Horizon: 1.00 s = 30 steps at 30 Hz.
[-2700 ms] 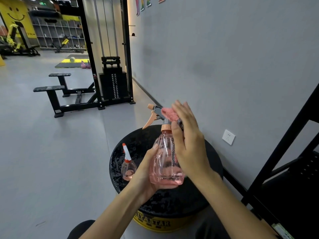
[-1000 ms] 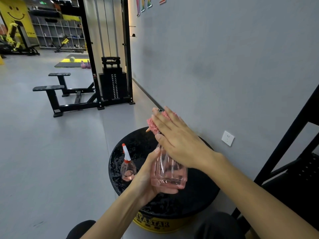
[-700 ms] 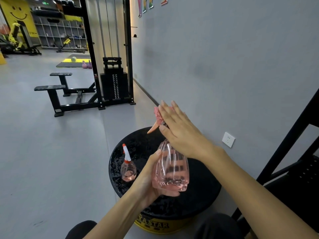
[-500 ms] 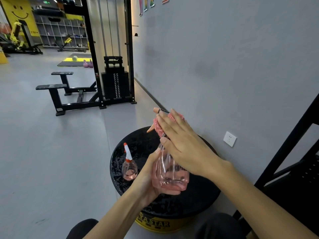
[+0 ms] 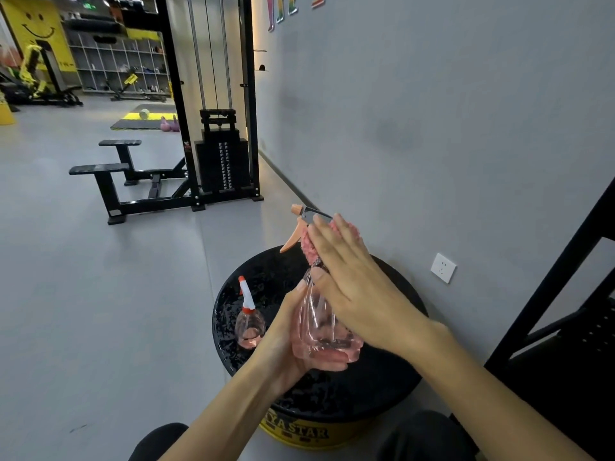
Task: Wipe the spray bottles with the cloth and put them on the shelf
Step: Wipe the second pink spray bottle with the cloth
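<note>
Pink clear spray bottle in left hand, contents unclear.

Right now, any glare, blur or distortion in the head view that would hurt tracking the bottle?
Head view: left hand, right hand and pink bottle sharp, no motion blur. Head view: pale streak reflections on the bottle's clear body, speckled glints on the black drum top. Head view: wide-angle splay, the rack post leans outward.
</note>
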Motion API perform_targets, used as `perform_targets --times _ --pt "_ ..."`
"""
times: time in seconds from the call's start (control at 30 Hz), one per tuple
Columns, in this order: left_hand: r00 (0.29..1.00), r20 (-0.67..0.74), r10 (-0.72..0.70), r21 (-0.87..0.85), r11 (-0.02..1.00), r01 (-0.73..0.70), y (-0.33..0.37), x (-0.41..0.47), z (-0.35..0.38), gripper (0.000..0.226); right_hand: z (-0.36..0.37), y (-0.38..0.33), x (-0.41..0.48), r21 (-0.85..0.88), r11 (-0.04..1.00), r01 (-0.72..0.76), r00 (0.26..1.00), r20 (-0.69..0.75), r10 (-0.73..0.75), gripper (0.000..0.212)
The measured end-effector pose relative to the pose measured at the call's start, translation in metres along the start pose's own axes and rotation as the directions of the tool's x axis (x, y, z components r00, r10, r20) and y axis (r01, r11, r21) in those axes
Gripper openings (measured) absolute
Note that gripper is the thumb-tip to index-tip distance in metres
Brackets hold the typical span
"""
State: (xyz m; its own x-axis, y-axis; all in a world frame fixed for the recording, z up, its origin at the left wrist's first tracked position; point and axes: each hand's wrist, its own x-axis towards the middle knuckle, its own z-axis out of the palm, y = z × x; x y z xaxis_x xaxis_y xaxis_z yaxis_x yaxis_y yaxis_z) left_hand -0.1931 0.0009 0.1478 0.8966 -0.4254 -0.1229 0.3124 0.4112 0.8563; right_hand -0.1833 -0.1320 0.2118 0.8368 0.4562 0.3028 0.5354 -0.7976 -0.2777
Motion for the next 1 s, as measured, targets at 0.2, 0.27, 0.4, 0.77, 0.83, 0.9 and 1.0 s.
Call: perform_targets --times 0.2,0.27,0.4,0.77,0.83,0.9,1.0 --pt "0.999 0.047 0.003 0.028 1.000 -0.004 -0.003 -0.003 0.005 0.049 -0.005 0.010 0.010 -0.013 0.997 -0.079 0.997 -0.011 0.078 0.055" --pt "0.998 0.063 0.008 0.022 1.000 -0.010 -0.005 -0.003 0.006 0.058 -0.010 0.015 0.022 -0.022 0.993 -0.119 0.992 -0.046 0.118 0.056" --pt "0.999 0.030 0.020 0.006 1.000 -0.020 -0.006 -0.002 0.004 0.055 -0.008 0.014 0.029 0.024 0.990 -0.136 0.990 -0.038 0.137 0.059" --pt "0.999 -0.038 0.027 -0.018 0.999 -0.028 -0.004 0.000 -0.004 0.050 0.011 -0.007 -0.006 0.162 0.986 -0.039 0.999 -0.020 0.043 0.056" --pt "0.999 -0.031 0.027 -0.011 1.000 -0.028 -0.004 -0.001 -0.005 0.049 0.012 -0.010 -0.010 0.141 0.990 -0.032 0.999 -0.028 0.036 0.056" --pt "0.999 -0.020 0.031 -0.002 1.000 -0.031 -0.003 -0.001 -0.004 0.045 0.011 -0.008 -0.010 0.124 0.992 -0.032 0.999 -0.036 0.036 0.056" --pt "0.999 -0.004 0.034 0.032 0.999 -0.034 -0.005 -0.002 -0.001 0.040 0.006 0.002 0.002 0.098 0.993 -0.062 0.996 -0.058 0.068 0.054"
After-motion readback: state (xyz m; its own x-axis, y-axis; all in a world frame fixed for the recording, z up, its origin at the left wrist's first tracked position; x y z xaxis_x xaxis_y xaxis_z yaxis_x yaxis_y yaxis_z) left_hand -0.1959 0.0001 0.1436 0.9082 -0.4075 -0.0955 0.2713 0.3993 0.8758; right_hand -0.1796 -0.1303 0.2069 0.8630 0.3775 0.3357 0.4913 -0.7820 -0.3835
